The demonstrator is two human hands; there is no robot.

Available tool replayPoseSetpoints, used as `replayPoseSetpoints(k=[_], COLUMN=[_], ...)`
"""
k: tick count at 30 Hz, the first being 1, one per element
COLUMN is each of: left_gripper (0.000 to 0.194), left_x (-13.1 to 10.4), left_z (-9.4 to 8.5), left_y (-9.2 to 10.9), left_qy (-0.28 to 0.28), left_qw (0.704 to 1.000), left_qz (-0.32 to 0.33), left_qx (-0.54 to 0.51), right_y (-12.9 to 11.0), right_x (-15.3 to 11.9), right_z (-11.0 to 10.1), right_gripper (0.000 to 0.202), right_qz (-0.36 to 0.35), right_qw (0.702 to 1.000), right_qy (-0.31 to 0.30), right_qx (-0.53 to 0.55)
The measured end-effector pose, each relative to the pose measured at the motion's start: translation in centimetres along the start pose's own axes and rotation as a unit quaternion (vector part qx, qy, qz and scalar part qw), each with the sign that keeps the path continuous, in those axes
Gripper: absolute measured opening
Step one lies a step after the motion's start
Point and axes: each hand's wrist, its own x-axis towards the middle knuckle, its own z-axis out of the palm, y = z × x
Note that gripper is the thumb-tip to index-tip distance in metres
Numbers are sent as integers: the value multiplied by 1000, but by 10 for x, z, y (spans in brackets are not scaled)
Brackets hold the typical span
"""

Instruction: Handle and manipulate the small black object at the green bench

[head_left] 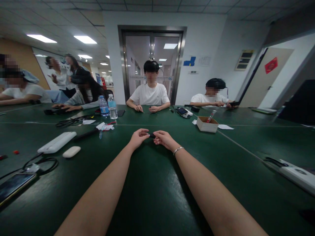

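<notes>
The two hands are close together over the middle of the green bench (147, 183), both on one small black object (152, 135). The left hand (138, 138) has its thumb and fingertips at one end of it; the right hand (164, 139), below a silver bracelet (178, 150) on the wrist, pinches the other end. The object lies between the fingertips, too small and too covered to make out further.

On the left of the bench lie a white power bank (57, 142), a rounded white case (71, 152) just beside it, and a phone (16, 186) near a coiled black cable (49, 166). Farther back, two water bottles (112, 107) stand side by side. To the right of the hands, an open box (207, 124) holds a tube with red in it (211, 116). Across the bench sits a person in a white T-shirt (150, 95), both hands near the bench top.
</notes>
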Motion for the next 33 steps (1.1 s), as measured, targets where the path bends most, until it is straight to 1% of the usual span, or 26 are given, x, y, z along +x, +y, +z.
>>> replayPoseSetpoints(k=[4, 5, 7, 9, 10, 12, 14, 15, 18, 19, 21, 22, 23, 24, 26, 27, 28, 31, 32, 33], left_gripper=[41, 41, 40, 42, 42, 42, 41, 41, 41, 41, 41, 41, 41, 41, 41, 41, 41, 41, 41, 40], left_x=[1, 1, 1, 1, 1, 1, 1, 1, 1, 1, 1, 2, 2, 2, 3, 3, 3, 3, 4, 4], left_z=[-1, -2, -2, -2, -2, -2, -2, -2, -3, -3, -3, -3, -3, -3, -3, -3, -3, -3, -3, -3], left_y=[0, 0, -1, -1, -1, -2, -2, -2, -1, -1, -1, -2, -2, -2, -3, -4, -4, -5, -6, -7], left_qy=[0, -1, -1, -1, 0, 0, 1, 3, 5, 5, 2, 1, 0, 3, 7, 8, 9, 9, 10, 12], left_qw=[1000, 1000, 999, 999, 999, 999, 999, 999, 999, 999, 999, 999, 999, 999, 999, 999, 999, 999, 999, 999], left_qz=[-16, -20, -30, -36, -37, -38, -40, -41, -45, -46, -45, -44, -42, -39, -37, -36, -35, -32, -31, -30], left_qx=[-22, -24, -21, -15, -12, -9, -9, -10, -13, -12, -10, -10, -10, -10, -11, -10, -8, -4, -3, -3], right_y=[-1, -2, -3, -5, -6, -6, -5, -5, -5, -5, -6, -6, -7, -7, -6, -6, -6, -5, -5, -5], right_x=[-1, -2, -4, -5, -5, -4, -3, -3, -4, -5, -5, -5, -5, -5, -5, -5, -5, -3, -3, -3], right_z=[-1, -2, -3, -4, -4, -5, -4, -4, -4, -4, -3, -2, -2, -2, -2, -2, -2, -2, -2, -2], right_gripper=[12, 16, 35, 48, 48, 38, 31, 32, 54, 54, 40, 33, 30, 33, 47, 51, 47, 22, 20, 22], right_qz=[0, -8, -24, -18, -4, 23, 21, 10, -17, -10, 18, 25, 22, 11, -16, -19, -11, 26, 26, 17], right_qw=[1000, 1000, 998, 997, 997, 997, 996, 996, 996, 996, 996, 996, 996, 997, 996, 997, 997, 997, 997, 997], right_qy=[-6, -16, -49, -77, -81, -75, -71, -74, -86, -84, -74, -69, -67, -69, -74, -74, -70, -59, -60, -62], right_qx=[-1, 0, 3, -1, -7, -26, -41, -43, -32, -30, -38, -43, -46, -45, -35, -31, -31, -48, -50, -49])
